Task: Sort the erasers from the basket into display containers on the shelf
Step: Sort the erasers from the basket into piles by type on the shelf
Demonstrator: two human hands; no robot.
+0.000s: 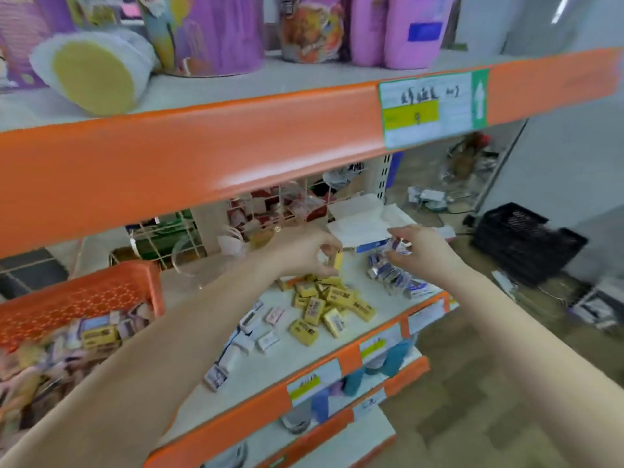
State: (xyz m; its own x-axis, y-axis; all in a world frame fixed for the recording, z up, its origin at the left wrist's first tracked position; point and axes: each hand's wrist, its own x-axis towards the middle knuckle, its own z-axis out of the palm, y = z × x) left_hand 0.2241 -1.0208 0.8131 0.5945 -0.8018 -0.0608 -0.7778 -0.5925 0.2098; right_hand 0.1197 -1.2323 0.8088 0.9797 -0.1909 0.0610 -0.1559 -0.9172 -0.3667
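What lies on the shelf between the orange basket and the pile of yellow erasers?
In the head view, a few small white and pink erasers lie scattered there, and the person's left forearm crosses the stretch.

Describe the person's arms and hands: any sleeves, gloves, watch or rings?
The left forearm and right forearm are bare to the frame edge; no sleeve shows. The left hand and right hand wear no gloves. No watch or bracelet shows at either wrist; rings are too blurred to tell.
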